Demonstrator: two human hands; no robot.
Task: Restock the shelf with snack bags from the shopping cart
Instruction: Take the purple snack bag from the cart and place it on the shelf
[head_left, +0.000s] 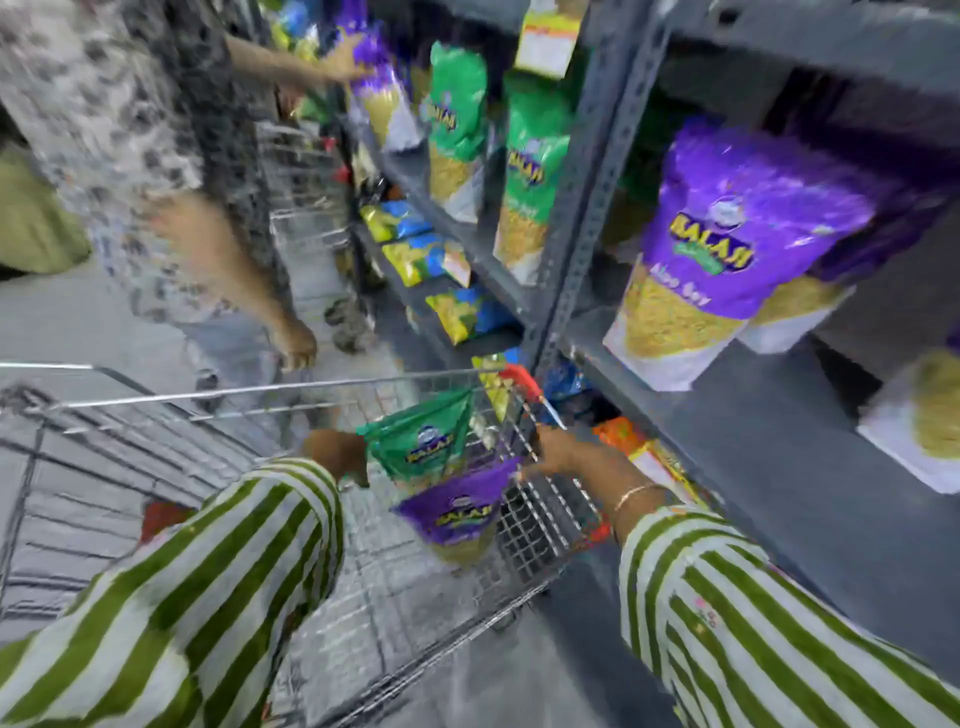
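Restocking partway: grey metal shelf (649, 364) already carries purple and green snack bags, gaps remain. In the wire shopping cart (540, 514), left hand (337, 452) closed on a green foil snack bag (421, 441); right hand (558, 449) pinches a purple foil snack bag (452, 514). Neither bag shelved yet.

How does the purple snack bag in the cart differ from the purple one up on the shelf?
The purple bag in the cart hangs tilted among the wire sides, by the person's right hand; the purple bag on the shelf stands nearly upright, untouched. The shelf bag looks bigger, being nearer the camera. Both share the purple top and yellow contents.
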